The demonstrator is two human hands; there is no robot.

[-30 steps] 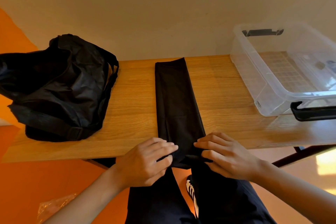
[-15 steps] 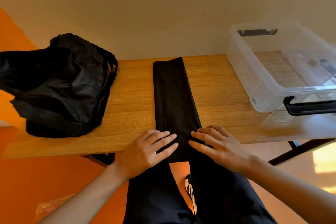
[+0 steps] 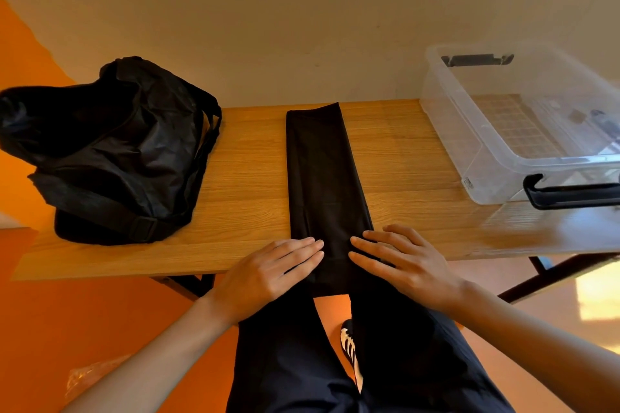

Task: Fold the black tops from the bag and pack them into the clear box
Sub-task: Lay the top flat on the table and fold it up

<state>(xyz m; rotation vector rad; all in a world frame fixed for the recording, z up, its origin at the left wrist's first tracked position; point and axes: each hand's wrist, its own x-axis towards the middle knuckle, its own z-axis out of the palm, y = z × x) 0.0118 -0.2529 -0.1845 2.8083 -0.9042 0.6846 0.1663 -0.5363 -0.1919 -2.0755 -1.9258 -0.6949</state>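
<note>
A black top (image 3: 323, 174), folded into a long narrow strip, lies down the middle of the wooden table (image 3: 402, 151), its near end hanging over the front edge. My left hand (image 3: 271, 273) lies flat on the strip's near left edge, fingers straight. My right hand (image 3: 399, 261) lies flat on its near right edge, fingers spread. The black bag (image 3: 110, 151) slumps at the table's left end. The clear box (image 3: 523, 131) stands at the right end, lid off, with black handles.
A beige wall runs right behind the table. The floor is orange. My dark trousers and a striped shoe (image 3: 350, 350) show below the table's front edge. Black table legs (image 3: 550, 273) stick out under the right side.
Both hands went from curled fingers gripping the strip's near end to flat palms pressing it, and slid a little forward on the table.
</note>
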